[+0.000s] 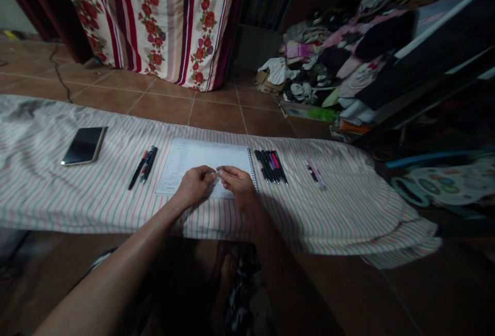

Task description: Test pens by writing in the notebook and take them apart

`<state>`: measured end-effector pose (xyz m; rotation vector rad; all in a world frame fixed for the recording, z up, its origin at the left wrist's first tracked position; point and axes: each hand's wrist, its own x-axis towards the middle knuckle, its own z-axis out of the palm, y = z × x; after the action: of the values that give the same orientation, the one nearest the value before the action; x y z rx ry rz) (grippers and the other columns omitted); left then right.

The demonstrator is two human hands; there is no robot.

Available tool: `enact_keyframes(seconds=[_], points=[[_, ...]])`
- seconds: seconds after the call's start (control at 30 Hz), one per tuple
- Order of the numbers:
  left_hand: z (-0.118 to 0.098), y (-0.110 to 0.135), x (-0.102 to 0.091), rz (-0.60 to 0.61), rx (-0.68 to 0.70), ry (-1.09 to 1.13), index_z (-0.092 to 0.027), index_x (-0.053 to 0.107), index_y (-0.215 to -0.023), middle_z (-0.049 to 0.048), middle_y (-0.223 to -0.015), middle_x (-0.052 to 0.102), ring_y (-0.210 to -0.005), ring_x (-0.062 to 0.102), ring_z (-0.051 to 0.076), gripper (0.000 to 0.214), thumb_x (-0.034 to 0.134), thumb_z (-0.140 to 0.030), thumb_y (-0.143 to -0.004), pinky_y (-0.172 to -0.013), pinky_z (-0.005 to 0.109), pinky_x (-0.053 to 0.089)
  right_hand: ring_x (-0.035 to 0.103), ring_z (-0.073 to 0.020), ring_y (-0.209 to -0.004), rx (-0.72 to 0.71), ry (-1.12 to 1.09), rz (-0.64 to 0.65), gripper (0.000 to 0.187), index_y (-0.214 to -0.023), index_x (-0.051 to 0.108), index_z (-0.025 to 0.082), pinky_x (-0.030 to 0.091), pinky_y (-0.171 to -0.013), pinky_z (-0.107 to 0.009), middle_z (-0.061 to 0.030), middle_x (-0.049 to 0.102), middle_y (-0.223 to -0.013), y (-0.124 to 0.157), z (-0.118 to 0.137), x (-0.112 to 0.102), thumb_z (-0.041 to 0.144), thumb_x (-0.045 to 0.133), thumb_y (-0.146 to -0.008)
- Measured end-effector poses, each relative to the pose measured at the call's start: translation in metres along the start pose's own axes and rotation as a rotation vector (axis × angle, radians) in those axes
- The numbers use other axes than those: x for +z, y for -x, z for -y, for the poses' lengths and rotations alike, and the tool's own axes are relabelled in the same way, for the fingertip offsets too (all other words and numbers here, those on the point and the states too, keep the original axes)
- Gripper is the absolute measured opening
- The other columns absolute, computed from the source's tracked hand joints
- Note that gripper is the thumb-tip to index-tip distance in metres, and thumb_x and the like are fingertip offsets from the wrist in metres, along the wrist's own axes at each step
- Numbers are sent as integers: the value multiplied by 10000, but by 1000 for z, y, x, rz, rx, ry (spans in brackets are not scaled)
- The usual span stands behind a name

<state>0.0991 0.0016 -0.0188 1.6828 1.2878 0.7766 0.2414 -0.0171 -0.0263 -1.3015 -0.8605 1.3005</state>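
Observation:
Over the near part of a spiral notebook [204, 153], my left hand [196, 184] and my right hand [236, 181] meet fingertip to fingertip. Both are closed in a pinch around something small and pale, too small to name. The notebook lies flat, its printed or written page facing up and its spiral on the right. To the right of the notebook several dark pens [271, 167] lie side by side, one with a pink and purple part. Left of it rest a few more pens [143, 167], one with an orange end.
A striped cloth [332, 207] covers the long low surface. On its left lies a phone [84, 145]; farther right are slim pink and black pens [316, 173]. Beyond stand a floral curtain [154, 21] and a heap of clothes [328, 52] on the tiled floor [162, 101].

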Motion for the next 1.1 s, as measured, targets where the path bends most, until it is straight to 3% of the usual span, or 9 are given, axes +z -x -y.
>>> enact_keyframes(seconds=[0.2, 0.5, 0.73, 1.1], points=[[7, -3, 2, -3, 48, 61, -142, 652, -879, -6, -614, 588, -593, 534, 139, 276, 544, -343, -725, -574, 250, 410, 434, -63, -508, -35, -23, -4, 322, -802, 687, 162, 337, -494, -214, 21, 568, -598, 0, 2, 2, 382, 725, -570], [-2, -2, 1, 25, 76, 76, -139, 652, -890, 9, -690, 617, -647, 543, 145, 252, 537, -296, -729, -606, 253, 411, 460, -65, -541, -68, -74, 6, 295, -799, 687, 168, 337, -498, -208, 4, 601, -664, 1, 4, 3, 367, 721, -584], [4, -4, 4, -78, 11, 107, -117, 657, -851, 54, -774, 652, -707, 577, 170, 300, 614, -356, -674, -679, 287, 430, 409, -64, -494, -120, -33, -10, 309, -818, 684, 165, 317, -474, -218, 21, 566, -595, 2, 5, 3, 379, 704, -596], [2, -2, 2, 35, 38, 220, -133, 657, -800, -21, -612, 560, -565, 472, 110, 249, 574, -354, -718, -568, 239, 374, 400, -68, -489, -143, 0, -3, 292, -803, 691, 166, 313, -464, -219, 23, 554, -568, 0, 3, 2, 380, 698, -604]])
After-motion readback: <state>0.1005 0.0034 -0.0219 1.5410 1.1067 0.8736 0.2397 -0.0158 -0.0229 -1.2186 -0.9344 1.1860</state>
